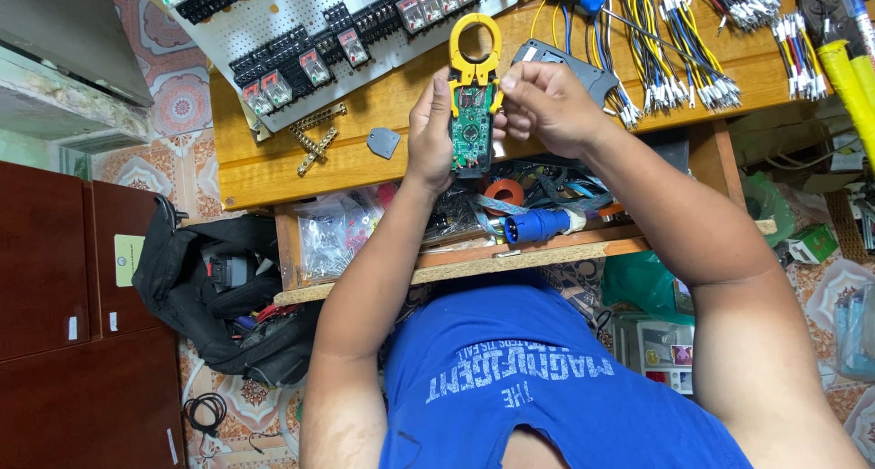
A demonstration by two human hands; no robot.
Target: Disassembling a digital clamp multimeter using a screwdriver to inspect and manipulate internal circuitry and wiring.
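Holding item: clamp meter point(474, 95), yellow body, back cover off, green circuit board exposed, gripped between both hands above the wooden surface point(273, 173). Left hand point(428, 132) wrapped along the meter's left side, fingers closed on it. Right hand point(542, 104) pinching the meter's upper right edge with thumb and fingertips, closed on it. Below the hands, an open shelf under the surface: blue plug point(533, 225), orange tape roll point(503, 194), clear bags of small parts point(333, 232). Left of the shelf, on the floor: black tool bag point(214, 287). On the surface, just beside the meter: grey cover plate point(570, 63) to the right; small grey piece point(384, 142) and brass fittings point(314, 141) to the left. Farther back: white perforated panel with relays point(310, 31); bundles of coloured wires point(684, 41) with ferruled ends; yellow-handled tool point(848, 77) at far right.
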